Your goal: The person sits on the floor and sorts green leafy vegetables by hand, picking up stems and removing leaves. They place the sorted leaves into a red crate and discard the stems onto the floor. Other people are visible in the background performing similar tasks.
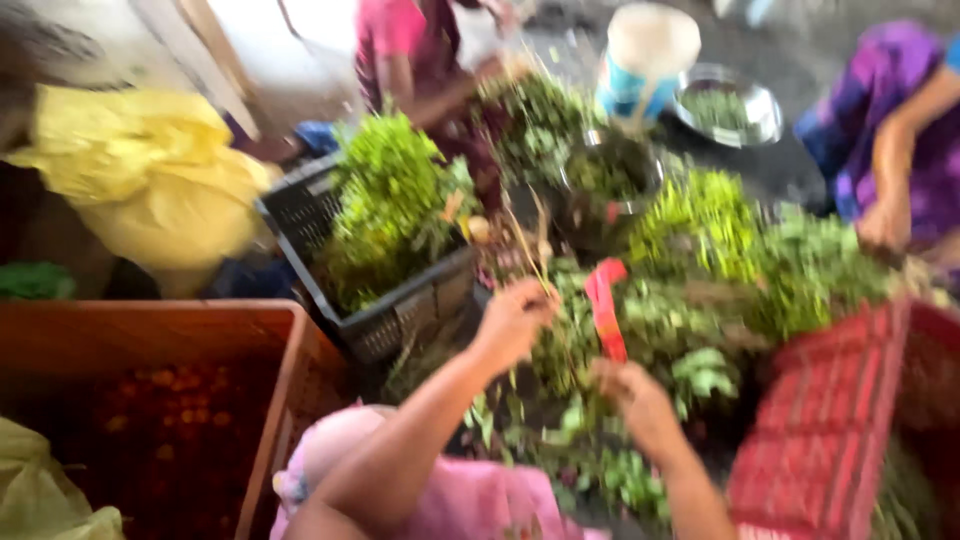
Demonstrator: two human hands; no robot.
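Note:
The view is blurred. My left hand (513, 322) is raised and closed around a few thin pale stems (540, 262) that stick up from the fist. My right hand (632, 392) is lower and to the right, closed on the bottom end of a red strip (605, 305) that stands up between the two hands. Both hands hover over a heap of loose green leafy herbs (690, 300) on the ground.
A black crate (385, 325) full of greens sits ahead on the left, an orange crate (290, 400) of small round produce near left, a red crate (825, 420) at right. One person in pink (415, 55) and another in purple (900, 140) handle greens opposite. A steel bowl (728, 108), a bucket (645, 55) and a yellow bag (150, 175) lie beyond.

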